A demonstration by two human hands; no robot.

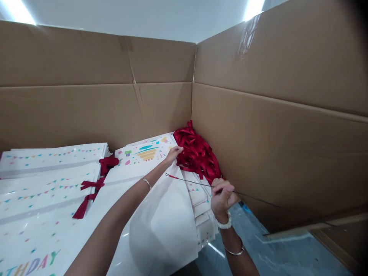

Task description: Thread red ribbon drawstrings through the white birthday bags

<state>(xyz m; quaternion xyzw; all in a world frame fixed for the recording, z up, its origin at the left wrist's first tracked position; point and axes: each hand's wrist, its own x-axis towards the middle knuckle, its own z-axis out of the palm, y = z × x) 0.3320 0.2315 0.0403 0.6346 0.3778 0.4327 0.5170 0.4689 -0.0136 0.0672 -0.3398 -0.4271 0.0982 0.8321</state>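
Note:
My left hand (pixel 173 154) reaches across white printed paper bags (pixel 146 155), its fingers pinched at the left edge of a heap of red ribbons (pixel 198 151). What lies between those fingertips is too small to make out. In my closed right hand (pixel 222 195) is a long thin dark wire hook (pixel 195 183), its looped, red-wrapped end pointing left over the bags. Under my left forearm, a large white sheet-like bag (pixel 163 214) bulges upward at its near side.
Red ribbon bows (pixel 94 184) are tied on stacked bags (pixel 51 191) at the left. Tall cardboard walls (pixel 273 115) meet in a corner behind the ribbons. At the lower right shows a shiny grey surface (pixel 255 245).

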